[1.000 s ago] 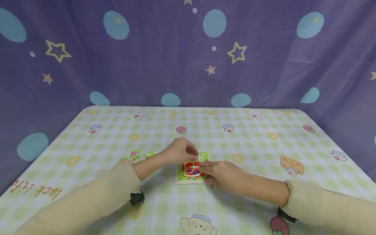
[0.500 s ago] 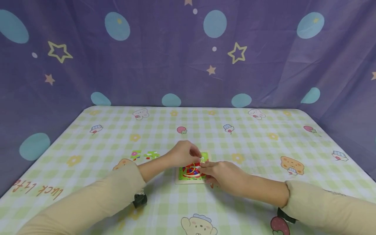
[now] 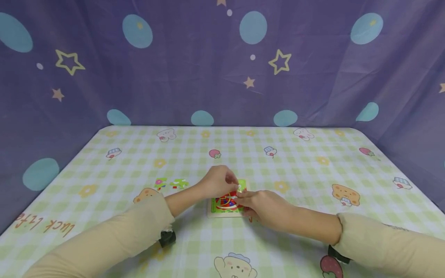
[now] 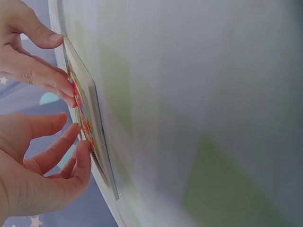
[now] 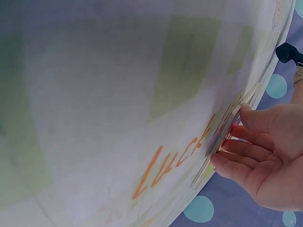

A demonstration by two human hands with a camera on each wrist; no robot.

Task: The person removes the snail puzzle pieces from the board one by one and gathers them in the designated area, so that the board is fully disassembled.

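Note:
A small wooden jigsaw puzzle (image 3: 226,207) with a bright red and green picture lies in a pale frame (image 3: 209,214) on the table. My left hand (image 3: 216,182) reaches over its far part. In the left wrist view this hand's fingertips (image 4: 84,144) touch the picture's surface, and its thumb stands apart from them. From the right, my right hand (image 3: 269,208) rests on the puzzle. Its thumb (image 5: 246,111) sits at the board's edge, while its other fingers lie on the picture. Both hands partly cover the picture in the head view.
Left of the puzzle lie two loose green jigsaw pieces, one with a pink flower (image 3: 160,182) and another with white patches (image 3: 179,183). A checked cloth (image 3: 295,170) with printed figures covers the table. Behind it hangs a purple curtain (image 3: 215,85).
My left hand has shifted slightly right over the puzzle's far part, then stayed nearly still. More of the loose piece with white patches shows now. My right hand has barely moved.

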